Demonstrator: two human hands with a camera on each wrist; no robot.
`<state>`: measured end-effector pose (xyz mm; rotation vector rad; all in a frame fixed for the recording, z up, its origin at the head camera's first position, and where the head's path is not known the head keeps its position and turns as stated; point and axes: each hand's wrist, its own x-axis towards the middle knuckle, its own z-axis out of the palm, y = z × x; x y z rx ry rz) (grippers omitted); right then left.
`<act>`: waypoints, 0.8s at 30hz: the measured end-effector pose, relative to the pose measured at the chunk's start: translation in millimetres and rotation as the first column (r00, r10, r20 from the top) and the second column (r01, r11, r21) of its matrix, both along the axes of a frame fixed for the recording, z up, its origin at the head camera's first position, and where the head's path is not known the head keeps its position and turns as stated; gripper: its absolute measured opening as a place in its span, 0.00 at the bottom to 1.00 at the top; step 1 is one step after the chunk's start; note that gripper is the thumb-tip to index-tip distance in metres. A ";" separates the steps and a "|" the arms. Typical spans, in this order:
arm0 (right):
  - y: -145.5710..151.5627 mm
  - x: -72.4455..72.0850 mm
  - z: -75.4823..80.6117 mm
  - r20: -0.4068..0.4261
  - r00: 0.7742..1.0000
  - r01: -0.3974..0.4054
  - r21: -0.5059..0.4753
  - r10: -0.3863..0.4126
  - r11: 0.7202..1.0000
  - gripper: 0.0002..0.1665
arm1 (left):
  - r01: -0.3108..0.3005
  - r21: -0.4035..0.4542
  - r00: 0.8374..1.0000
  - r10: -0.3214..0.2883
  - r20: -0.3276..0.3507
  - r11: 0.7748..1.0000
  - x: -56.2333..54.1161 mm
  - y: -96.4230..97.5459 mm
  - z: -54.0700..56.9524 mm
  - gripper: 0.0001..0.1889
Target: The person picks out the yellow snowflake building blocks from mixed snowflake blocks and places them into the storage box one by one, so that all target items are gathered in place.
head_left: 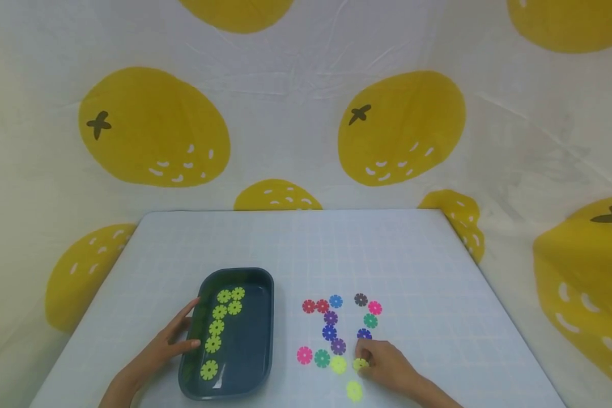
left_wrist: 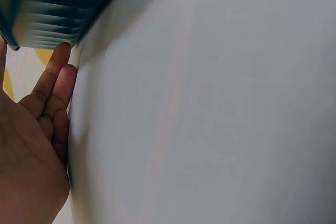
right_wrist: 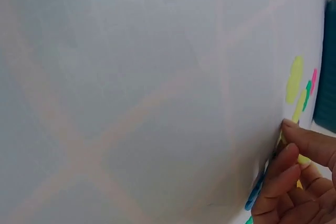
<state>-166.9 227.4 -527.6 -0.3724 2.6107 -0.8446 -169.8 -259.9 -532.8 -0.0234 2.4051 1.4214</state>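
My left hand [head_left: 155, 354] rests at the left side of a dark teal tray [head_left: 270, 340], its thumb and index fingertips right at the rim. In the left wrist view its fingers [left_wrist: 62, 85] lie fairly straight under the tray's ribbed side [left_wrist: 58, 17]. Several yellow notched discs lie in a bent line inside the tray. My right hand [head_left: 387, 365] pinches a yellow notched disc [head_left: 360, 364] between thumb and fingers, close over the table. Just beyond it is a dark blue disc [head_left: 364, 334], partly covered by the hand. A loose yellow disc [head_left: 354, 391] lies nearer the front.
Left of the right hand, coloured discs form a line: red [head_left: 308, 306], light blue [head_left: 335, 301], purple [head_left: 338, 346], green [head_left: 322, 358], pink [head_left: 304, 355] and yellow [head_left: 339, 364]. Black [head_left: 361, 300], pink [head_left: 374, 308] and green [head_left: 370, 321] discs curve beyond it. A fruit-print cloth [head_left: 285, 124] hangs behind the table.
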 end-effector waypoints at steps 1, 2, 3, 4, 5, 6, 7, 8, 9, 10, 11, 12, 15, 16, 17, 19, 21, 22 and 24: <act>0.0 0.4 0.2 0.009 1.000 0.002 0.002 -0.002 1.000 0.10 | -0.001 -0.002 1.000 0.001 0.001 1.000 -0.1 0.1 0.3 0.48; -0.1 0.5 0.3 0.009 1.000 0.003 0.009 -0.004 1.000 0.09 | -0.002 -0.004 1.000 0.002 0.003 1.000 -0.3 0.2 0.4 0.48; 0.0 0.7 0.3 0.016 1.000 0.008 0.010 -0.009 1.000 0.08 | -0.001 -0.004 1.000 0.001 0.002 1.000 -0.6 0.3 0.5 0.48; 0.1 0.8 0.1 0.024 1.000 0.012 0.007 -0.012 1.000 0.07 | -0.001 -0.004 1.000 0.001 0.002 1.000 -0.8 0.4 0.5 0.48; 0.1 1.1 0.1 0.031 0.999 0.017 0.000 -0.017 1.000 0.06 | -0.001 -0.002 1.000 0.001 0.003 1.000 -1.0 0.4 0.6 0.48; 0.2 1.3 -0.2 0.040 0.999 0.022 -0.008 -0.022 1.000 0.05 | 0.001 0.000 1.000 -0.001 0.002 1.000 -1.1 0.4 0.5 0.48; 0.4 1.7 -0.6 0.046 0.999 0.026 -0.017 -0.025 1.000 0.05 | 0.001 0.001 1.000 -0.001 0.002 1.000 -1.2 0.3 0.3 0.49; 0.8 2.2 -0.9 0.041 0.999 0.028 -0.031 -0.027 0.999 0.05 | 0.001 0.005 1.000 -0.001 0.001 1.000 -1.3 0.2 0.1 0.48; 1.5 2.6 -1.5 0.041 0.999 0.034 -0.051 -0.031 0.998 0.05 | 0.000 0.006 1.000 0.000 -0.001 1.000 -1.3 0.2 -0.1 0.48; 2.1 3.0 -2.0 0.040 0.999 0.039 -0.069 -0.037 0.997 0.05 | 0.001 0.007 1.000 -0.001 -0.003 1.000 -1.2 0.1 -0.2 0.48; 2.8 3.5 -2.3 0.043 0.998 0.049 -0.086 -0.046 0.995 0.05 | 0.000 0.007 1.000 0.000 -0.004 1.000 -1.0 0.1 -0.3 0.48; 3.8 3.8 -2.6 0.057 0.996 0.067 -0.105 -0.062 0.992 0.05 | -0.001 0.006 1.000 0.001 -0.005 1.000 -0.8 0.1 -0.3 0.48; 5.6 4.1 -3.3 0.158 0.978 0.163 -0.197 -0.133 0.967 0.10 | -0.005 -0.002 1.000 0.005 -0.009 1.000 -0.4 0.2 -0.3 0.48; 6.0 4.1 -3.4 0.200 0.967 0.203 -0.223 -0.159 0.953 0.12 | -0.006 -0.006 1.000 0.006 -0.009 1.000 -0.3 0.2 -0.1 0.49; 6.2 4.1 -3.2 0.240 0.954 0.241 -0.250 -0.181 0.938 0.14 | -0.006 -0.009 1.000 0.006 -0.009 1.000 -0.3 0.3 0.1 0.49; 6.0 3.8 -2.8 0.297 0.931 0.301 -0.295 -0.213 0.907 0.15 | -0.008 -0.011 1.000 0.008 -0.008 1.000 -0.3 0.4 0.3 0.49; 5.4 3.7 -1.9 0.338 0.915 0.338 -0.337 -0.223 0.879 0.15 | -0.008 -0.013 1.000 0.008 -0.005 1.000 -0.5 0.3 0.3 0.49; 5.1 3.8 -0.8 0.362 0.903 0.360 -0.345 -0.231 0.867 0.16 | -0.008 -0.014 1.000 0.008 -0.006 1.000 -0.6 0.2 0.1 0.49; 3.8 3.7 1.5 0.419 0.876 0.406 -0.370 -0.239 0.836 0.17 | -0.006 -0.013 1.000 0.006 -0.011 1.000 -0.8 0.1 -0.4 0.49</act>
